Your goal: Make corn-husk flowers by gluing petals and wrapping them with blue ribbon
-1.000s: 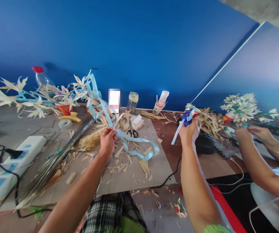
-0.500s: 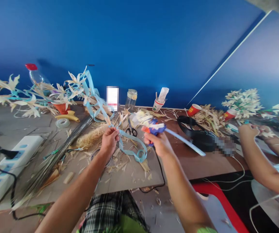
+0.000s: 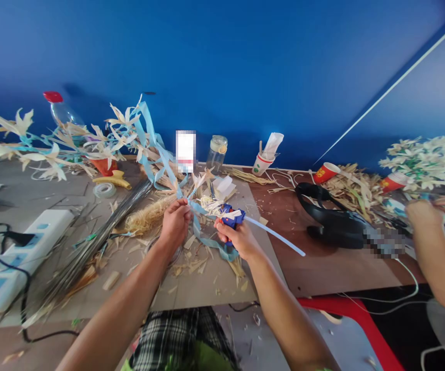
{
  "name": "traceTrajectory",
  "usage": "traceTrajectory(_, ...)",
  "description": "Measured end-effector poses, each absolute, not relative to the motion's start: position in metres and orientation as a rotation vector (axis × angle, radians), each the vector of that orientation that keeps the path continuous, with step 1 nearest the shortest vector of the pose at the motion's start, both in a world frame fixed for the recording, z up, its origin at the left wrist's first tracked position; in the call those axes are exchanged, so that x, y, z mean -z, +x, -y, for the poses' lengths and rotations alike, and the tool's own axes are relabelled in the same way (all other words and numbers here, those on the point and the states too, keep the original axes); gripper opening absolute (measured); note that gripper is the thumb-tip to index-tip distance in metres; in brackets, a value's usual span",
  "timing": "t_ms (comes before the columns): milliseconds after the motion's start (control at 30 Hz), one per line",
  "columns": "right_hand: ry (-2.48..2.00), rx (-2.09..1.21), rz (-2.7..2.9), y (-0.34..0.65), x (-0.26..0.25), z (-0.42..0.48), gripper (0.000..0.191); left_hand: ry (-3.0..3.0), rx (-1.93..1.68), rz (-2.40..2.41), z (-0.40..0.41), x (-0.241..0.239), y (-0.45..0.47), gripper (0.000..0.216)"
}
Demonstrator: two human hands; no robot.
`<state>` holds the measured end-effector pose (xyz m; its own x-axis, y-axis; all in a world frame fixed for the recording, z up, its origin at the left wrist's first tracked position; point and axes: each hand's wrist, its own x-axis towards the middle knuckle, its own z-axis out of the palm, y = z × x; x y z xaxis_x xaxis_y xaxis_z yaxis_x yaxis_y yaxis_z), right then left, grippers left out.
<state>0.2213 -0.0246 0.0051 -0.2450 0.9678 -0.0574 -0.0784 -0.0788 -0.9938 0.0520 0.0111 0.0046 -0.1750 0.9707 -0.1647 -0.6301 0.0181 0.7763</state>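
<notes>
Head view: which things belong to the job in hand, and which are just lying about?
In the job, judging by the hands:
blue ribbon, pinched in the left hand
glue gun, held in the right hand

Apparently just lying about:
bottle
tape
jar
white cup
power strip, though I can't tell whether it feeds the glue gun

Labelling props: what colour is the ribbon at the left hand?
Light blue; the ribbon shows best in the head view.

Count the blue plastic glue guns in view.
1: the blue plastic glue gun is in the right hand, a long pale-blue stick jutting from it. More could be hidden.
</notes>
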Motion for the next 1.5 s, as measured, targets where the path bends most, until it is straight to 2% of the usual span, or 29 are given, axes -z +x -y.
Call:
traceTrajectory(1167, -1.408, -1.112, 1.767, 0.221, 0.010, 0.022, 0.036, 0.580, -1.522, -0.854, -0.009, -0.003, 0.051, 0.016)
traceTrajectory(1500, -1.332, -1.182, 1.715, 0.223, 0.007, 0.022, 0.032, 0.563, -1.541, -0.855, -0.011, -0.002, 0.050, 0.016)
